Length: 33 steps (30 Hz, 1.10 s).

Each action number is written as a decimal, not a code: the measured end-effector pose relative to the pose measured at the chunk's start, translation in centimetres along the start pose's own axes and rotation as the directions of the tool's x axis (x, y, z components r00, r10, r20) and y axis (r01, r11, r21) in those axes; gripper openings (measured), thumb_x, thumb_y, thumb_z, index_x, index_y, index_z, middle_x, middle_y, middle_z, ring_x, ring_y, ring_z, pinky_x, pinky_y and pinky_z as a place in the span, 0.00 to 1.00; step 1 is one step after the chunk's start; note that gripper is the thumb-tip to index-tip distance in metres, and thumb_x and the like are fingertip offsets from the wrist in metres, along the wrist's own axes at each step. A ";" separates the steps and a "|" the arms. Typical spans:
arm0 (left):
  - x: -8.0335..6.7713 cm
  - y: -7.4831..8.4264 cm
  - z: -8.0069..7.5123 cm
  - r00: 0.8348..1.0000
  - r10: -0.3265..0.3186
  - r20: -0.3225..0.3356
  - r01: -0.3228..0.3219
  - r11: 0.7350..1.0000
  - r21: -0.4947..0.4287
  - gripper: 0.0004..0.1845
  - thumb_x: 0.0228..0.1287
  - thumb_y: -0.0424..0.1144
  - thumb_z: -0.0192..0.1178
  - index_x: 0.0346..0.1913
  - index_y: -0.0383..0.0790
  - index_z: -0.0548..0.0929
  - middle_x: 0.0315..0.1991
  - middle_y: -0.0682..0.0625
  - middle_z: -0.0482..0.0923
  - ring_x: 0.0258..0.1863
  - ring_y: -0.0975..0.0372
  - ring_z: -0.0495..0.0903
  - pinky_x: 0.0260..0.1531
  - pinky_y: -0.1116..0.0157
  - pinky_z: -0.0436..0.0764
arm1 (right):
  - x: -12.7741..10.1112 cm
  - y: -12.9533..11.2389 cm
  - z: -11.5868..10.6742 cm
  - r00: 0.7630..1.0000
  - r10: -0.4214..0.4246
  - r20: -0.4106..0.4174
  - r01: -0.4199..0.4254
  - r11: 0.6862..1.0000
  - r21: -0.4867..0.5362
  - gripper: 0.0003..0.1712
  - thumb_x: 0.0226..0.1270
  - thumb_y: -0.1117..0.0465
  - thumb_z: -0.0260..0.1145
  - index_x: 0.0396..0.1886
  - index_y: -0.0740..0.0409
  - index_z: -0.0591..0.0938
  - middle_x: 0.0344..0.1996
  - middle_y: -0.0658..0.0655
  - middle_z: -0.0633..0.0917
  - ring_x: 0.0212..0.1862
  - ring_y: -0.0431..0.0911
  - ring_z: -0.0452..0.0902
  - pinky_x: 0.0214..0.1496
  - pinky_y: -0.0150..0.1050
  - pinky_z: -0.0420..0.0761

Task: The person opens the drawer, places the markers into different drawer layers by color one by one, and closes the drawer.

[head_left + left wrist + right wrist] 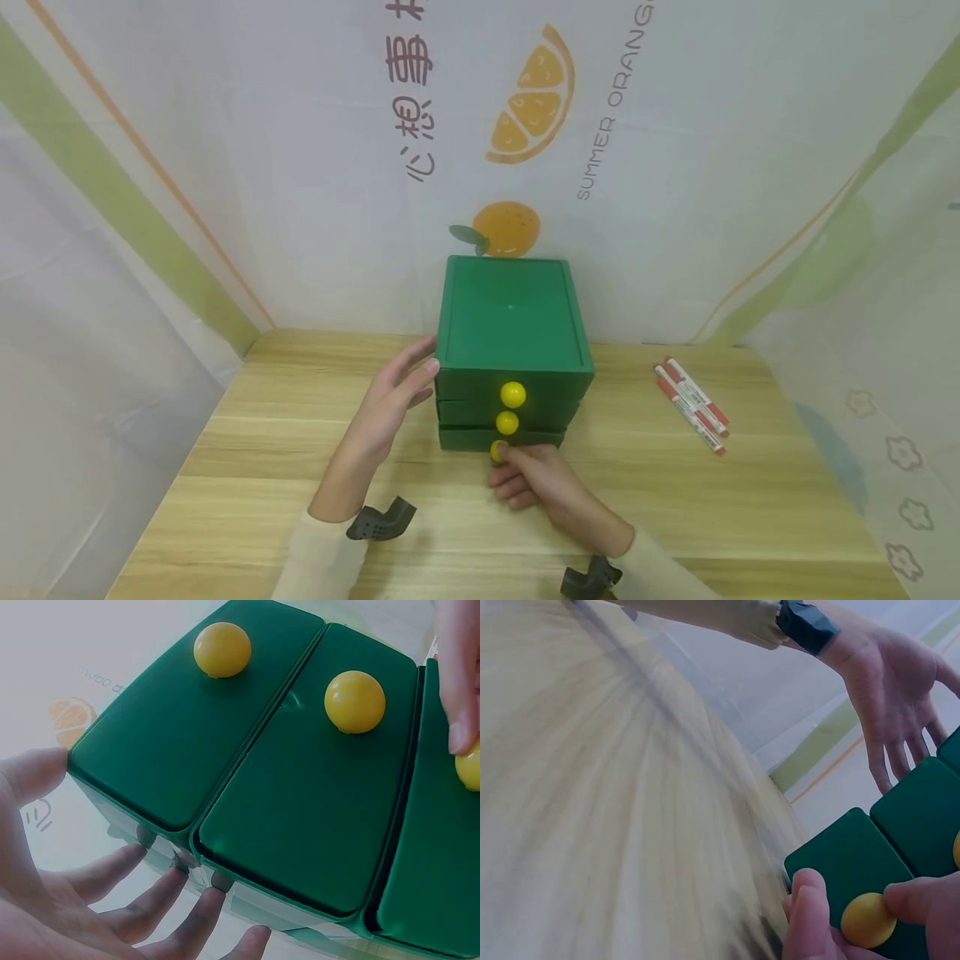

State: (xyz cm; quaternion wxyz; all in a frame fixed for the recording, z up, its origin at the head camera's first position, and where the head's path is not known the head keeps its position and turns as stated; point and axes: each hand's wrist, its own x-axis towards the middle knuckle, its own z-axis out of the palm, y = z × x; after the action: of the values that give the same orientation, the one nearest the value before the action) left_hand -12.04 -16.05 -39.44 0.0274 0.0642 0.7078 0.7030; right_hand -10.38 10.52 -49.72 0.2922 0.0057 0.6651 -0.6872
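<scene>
A green cabinet with three stacked drawers stands at the back of the table, each drawer with a round yellow knob. My right hand pinches the lowest knob between thumb and fingers. The bottom drawer seems to stand slightly forward, with a dark gap above its front. At the cabinet's left side rests my left hand, fingers spread and fairly straight, thumb at the top front corner. The top knob and middle knob are untouched. Inside the drawers is hidden.
Several red-and-white markers lie on the wooden table to the right of the cabinet. A white printed curtain hangs right behind the cabinet and along both sides.
</scene>
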 end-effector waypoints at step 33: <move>-0.2 0.1 0.0 1.000 0.000 0.008 0.000 1.000 0.002 0.33 0.88 0.45 0.55 0.85 0.35 0.64 0.85 0.40 0.61 0.81 0.42 0.64 0.77 0.38 0.68 | -4.9 -3.4 -6.5 0.912 -0.346 -0.219 0.190 0.830 -0.524 0.04 0.69 0.68 0.73 0.38 0.58 0.93 0.36 0.53 0.93 0.33 0.48 0.87 0.35 0.35 0.86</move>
State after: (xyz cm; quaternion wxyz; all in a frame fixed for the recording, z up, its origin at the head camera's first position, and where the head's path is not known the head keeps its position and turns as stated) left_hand -11.89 -16.10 -39.33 0.0300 0.0672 0.7084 0.7020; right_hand -10.22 18.25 -45.38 0.0774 -0.0575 0.8485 -0.5203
